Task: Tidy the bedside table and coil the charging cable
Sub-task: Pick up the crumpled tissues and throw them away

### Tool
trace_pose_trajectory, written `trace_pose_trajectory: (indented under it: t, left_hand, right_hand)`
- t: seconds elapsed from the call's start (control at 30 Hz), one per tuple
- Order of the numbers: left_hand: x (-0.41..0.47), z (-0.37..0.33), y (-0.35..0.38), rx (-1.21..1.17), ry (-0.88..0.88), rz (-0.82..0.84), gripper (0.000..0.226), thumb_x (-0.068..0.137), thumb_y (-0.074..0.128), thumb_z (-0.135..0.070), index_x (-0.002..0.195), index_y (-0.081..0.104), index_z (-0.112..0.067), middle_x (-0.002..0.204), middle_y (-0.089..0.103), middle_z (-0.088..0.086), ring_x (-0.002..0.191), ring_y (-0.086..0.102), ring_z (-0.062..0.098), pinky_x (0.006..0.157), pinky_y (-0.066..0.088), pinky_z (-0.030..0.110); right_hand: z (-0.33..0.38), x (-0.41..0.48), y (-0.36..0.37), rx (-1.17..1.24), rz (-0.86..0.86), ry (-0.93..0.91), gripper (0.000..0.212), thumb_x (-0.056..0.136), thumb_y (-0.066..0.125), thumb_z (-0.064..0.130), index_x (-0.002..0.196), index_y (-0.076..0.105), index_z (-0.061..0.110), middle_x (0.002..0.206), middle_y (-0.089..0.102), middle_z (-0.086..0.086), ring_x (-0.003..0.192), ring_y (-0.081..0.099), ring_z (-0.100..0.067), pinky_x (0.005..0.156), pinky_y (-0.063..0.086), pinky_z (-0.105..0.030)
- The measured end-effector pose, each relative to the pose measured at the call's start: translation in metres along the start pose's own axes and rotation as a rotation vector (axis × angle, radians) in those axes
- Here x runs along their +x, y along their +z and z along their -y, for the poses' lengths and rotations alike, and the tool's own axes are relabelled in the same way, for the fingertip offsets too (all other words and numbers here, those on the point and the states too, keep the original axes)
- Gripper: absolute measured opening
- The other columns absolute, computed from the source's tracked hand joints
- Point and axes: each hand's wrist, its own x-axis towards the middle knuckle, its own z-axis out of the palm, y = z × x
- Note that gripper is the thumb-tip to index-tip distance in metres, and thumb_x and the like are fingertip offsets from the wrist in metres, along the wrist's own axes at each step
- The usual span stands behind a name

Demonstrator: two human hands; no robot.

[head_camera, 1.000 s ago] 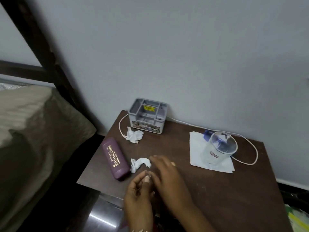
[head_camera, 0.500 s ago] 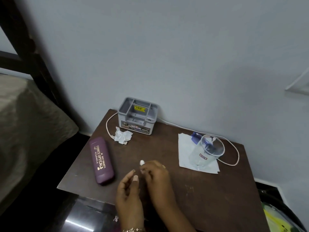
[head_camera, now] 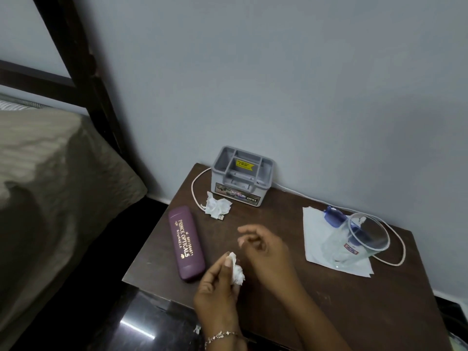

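Observation:
My left hand [head_camera: 219,287] grips a crumpled white tissue [head_camera: 236,271] above the front of the dark wooden bedside table [head_camera: 342,307]. My right hand [head_camera: 266,249] hovers just beyond it, fingers loosely curled and holding nothing. A second crumpled tissue [head_camera: 217,205] lies by the cable's USB plug [head_camera: 220,217]. The white charging cable [head_camera: 397,252] runs along the wall behind the grey organiser box [head_camera: 241,176] and loops round the right side. A purple spectacle case [head_camera: 186,243] lies at the left edge.
A clear plastic cup [head_camera: 354,245] lies tilted on a white paper napkin [head_camera: 314,239], with a blue object [head_camera: 334,216] behind it. A bed with a beige cover [head_camera: 50,186] and a dark frame post [head_camera: 83,72] stand to the left. The wall is close behind.
The tissue that lay near the spectacle case is now held in my left hand. My right hand has opened and lifted away from it.

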Motion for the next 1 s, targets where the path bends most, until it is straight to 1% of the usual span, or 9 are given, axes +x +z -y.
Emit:
trace_pose_trajectory:
  t: [0.07,0.17,0.27,0.43,0.57,0.63,0.8,0.9,1.0]
  left_hand:
    - [0.0,-0.003,0.001,-0.021,0.011,-0.022,0.01,0.085,0.06,-0.006,0.086,0.069,-0.01,0.063,0.072,-0.009,0.055,0.064,-0.002,0.047,0.048,0.01]
    - [0.0,-0.008,0.0,-0.034,0.056,-0.067,0.009,0.084,0.061,-0.007,0.084,0.069,-0.012,0.066,0.073,-0.01,0.059,0.066,-0.001,0.048,0.05,0.012]
    - [0.004,-0.015,-0.001,-0.056,0.097,-0.099,0.009,0.085,0.06,-0.005,0.083,0.068,-0.008,0.07,0.074,-0.006,0.063,0.067,0.002,0.05,0.054,0.018]
    - [0.008,-0.018,0.003,-0.069,0.11,-0.108,0.009,0.085,0.058,-0.003,0.084,0.066,-0.006,0.067,0.073,-0.004,0.061,0.067,0.002,0.052,0.055,0.018]
    - [0.007,-0.02,0.006,-0.07,0.137,-0.1,0.008,0.085,0.058,-0.004,0.085,0.066,-0.006,0.065,0.073,-0.005,0.063,0.068,0.002,0.054,0.056,0.017]
    - [0.006,-0.018,0.009,-0.067,0.122,-0.075,0.008,0.085,0.058,-0.005,0.087,0.067,-0.006,0.066,0.073,-0.003,0.063,0.068,0.003,0.053,0.055,0.016]
    - [0.0,-0.005,0.015,-0.059,0.007,-0.008,0.013,0.09,0.054,-0.011,0.092,0.065,-0.017,0.074,0.073,-0.005,0.07,0.068,0.004,0.054,0.052,0.011]
    - [-0.014,0.005,0.021,-0.002,-0.019,0.065,0.015,0.089,0.055,-0.012,0.095,0.067,-0.017,0.088,0.072,0.006,0.08,0.065,0.018,0.057,0.054,0.016]
    - [-0.033,0.015,0.03,0.086,-0.045,0.187,0.016,0.088,0.056,-0.013,0.095,0.07,-0.012,0.089,0.075,0.009,0.075,0.069,0.016,0.059,0.056,0.017]
  right_hand:
    - [0.001,0.031,0.011,-0.124,-0.033,-0.092,0.028,0.083,0.061,0.001,0.104,0.067,0.019,0.099,0.067,0.001,0.083,0.06,0.002,0.076,0.045,-0.006]
    - [-0.004,0.076,0.028,-0.374,0.121,-0.256,0.046,0.083,0.059,0.0,0.125,0.058,0.019,0.127,0.055,0.0,0.116,0.052,-0.011,0.098,0.033,-0.011]
    - [-0.012,0.105,0.041,-0.53,0.3,-0.322,0.052,0.086,0.053,-0.003,0.131,0.054,0.023,0.137,0.048,-0.001,0.127,0.044,-0.014,0.099,0.025,-0.01]
    - [-0.024,0.112,0.037,-0.628,0.189,-0.345,0.022,0.084,0.054,0.006,0.099,0.07,0.009,0.105,0.065,-0.009,0.099,0.06,-0.023,0.086,0.046,-0.031]
    - [-0.018,0.078,0.013,-0.42,-0.061,-0.245,0.015,0.085,0.059,0.003,0.092,0.071,0.009,0.088,0.064,0.003,0.079,0.056,-0.006,0.07,0.036,-0.006]
    - [-0.015,0.047,-0.002,-0.284,-0.14,-0.162,0.015,0.084,0.063,0.002,0.09,0.071,0.013,0.087,0.066,0.01,0.078,0.06,0.002,0.07,0.038,-0.002]
    - [0.003,-0.032,-0.038,0.212,0.061,0.044,0.029,0.082,0.06,-0.009,0.082,0.074,0.017,0.087,0.076,0.006,0.083,0.069,-0.004,0.073,0.049,-0.012]
    - [-0.001,-0.056,-0.048,0.164,0.139,0.06,0.015,0.084,0.062,0.01,0.085,0.076,0.017,0.09,0.075,0.001,0.088,0.07,-0.012,0.077,0.054,-0.024]
    - [-0.01,-0.064,-0.054,0.037,0.039,0.052,0.015,0.082,0.059,0.028,0.082,0.072,0.021,0.083,0.073,0.001,0.08,0.067,-0.01,0.075,0.052,-0.032]
